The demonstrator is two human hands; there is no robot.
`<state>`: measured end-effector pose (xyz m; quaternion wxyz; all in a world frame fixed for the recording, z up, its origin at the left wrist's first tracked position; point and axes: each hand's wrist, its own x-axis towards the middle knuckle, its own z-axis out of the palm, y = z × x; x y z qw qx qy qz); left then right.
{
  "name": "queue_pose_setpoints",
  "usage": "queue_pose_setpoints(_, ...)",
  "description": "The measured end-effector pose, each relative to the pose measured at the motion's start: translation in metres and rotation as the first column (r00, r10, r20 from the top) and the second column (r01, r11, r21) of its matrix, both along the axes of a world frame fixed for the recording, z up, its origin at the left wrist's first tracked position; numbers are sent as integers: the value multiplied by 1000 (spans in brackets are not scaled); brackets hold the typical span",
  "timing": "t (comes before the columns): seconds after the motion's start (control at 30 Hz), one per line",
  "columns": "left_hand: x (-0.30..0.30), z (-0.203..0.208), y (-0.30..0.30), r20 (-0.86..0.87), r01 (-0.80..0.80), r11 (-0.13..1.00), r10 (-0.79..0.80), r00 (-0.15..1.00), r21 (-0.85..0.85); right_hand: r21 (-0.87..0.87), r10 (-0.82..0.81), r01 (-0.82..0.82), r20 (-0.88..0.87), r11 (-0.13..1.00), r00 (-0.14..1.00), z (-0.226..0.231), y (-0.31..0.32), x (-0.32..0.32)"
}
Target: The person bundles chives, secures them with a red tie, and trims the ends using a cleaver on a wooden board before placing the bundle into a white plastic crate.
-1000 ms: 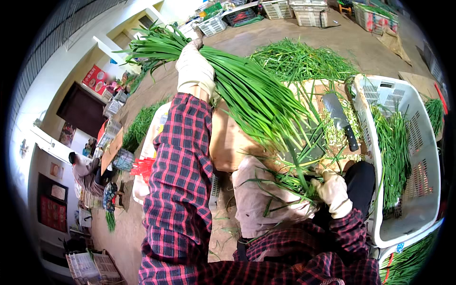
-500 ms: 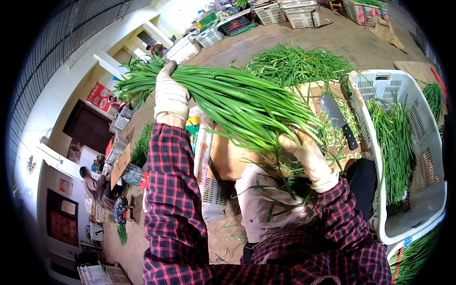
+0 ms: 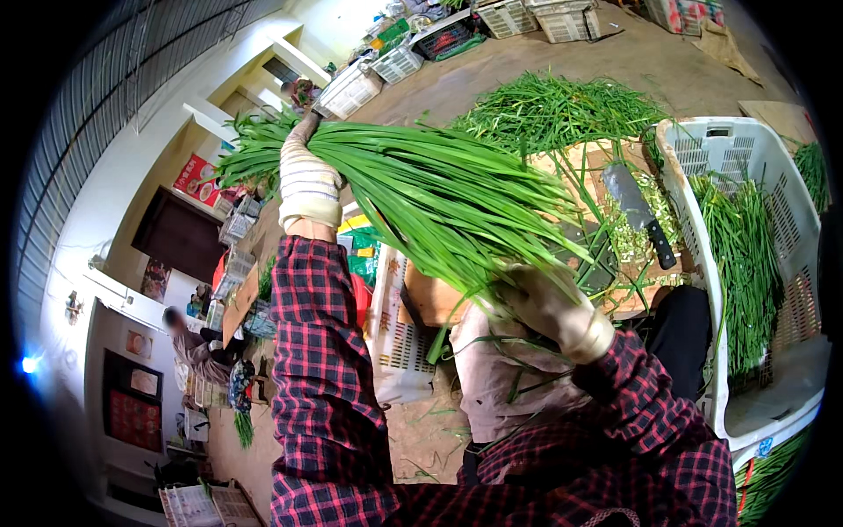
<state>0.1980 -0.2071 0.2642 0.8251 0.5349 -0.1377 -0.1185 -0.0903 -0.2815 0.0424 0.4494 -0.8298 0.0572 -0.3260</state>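
My left hand [image 3: 309,176], in a striped white work glove, grips a thick bunch of garlic chives [image 3: 430,176] near its left end. The bunch slants down to the right, its leaves fanning out toward my lap. My right hand [image 3: 549,303], gloved in plain off-white and slightly blurred, has its fingers curled into the strands at the bunch's lower right end. Beneath that end is a wooden board [image 3: 562,176]. A cleaver [image 3: 634,206] with a black handle lies on it among chopped pale stem ends. Loose leaves lie over the cloth [image 3: 487,386] on my lap.
A white crate [image 3: 716,290] at my right holds more chives [image 3: 736,272]. Beyond the board lies a loose green heap [image 3: 558,110]. Another white crate [image 3: 399,342] stands by my left forearm. Farther left, a person [image 3: 195,351] sits low; more crates [image 3: 351,92] line the back.
My right hand has shifted slightly left and down along the bunch's lower end. My left hand keeps its grip. The whole view has swung a little.
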Motion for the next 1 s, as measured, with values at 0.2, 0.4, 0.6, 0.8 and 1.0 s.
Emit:
queue_pose_setpoints(0.2,13,16,26,-65,-109,994,108,992,-19,153,60,30,-553,988,831,-91,-21,-75)
queue_pose_setpoints(0.4,30,20,56,-4,-113,990,114,994,79,-168,-204,121,-670,978,714,-57,-3,-83)
queue_pose_setpoints(0.6,16,-1,48,69,-15,994,23,997,-111,721,127,-29,-82,692,989,-38,-12,-6)
queue_pose_setpoints(0.8,4,7,64,107,66,974,-44,993,-216,551,19,131,-259,824,966,-77,-21,-72)
queue_pose_setpoints(1.0,13,-2,75,120,139,965,-114,986,-222,392,-65,143,-207,909,976,16,-16,-40)
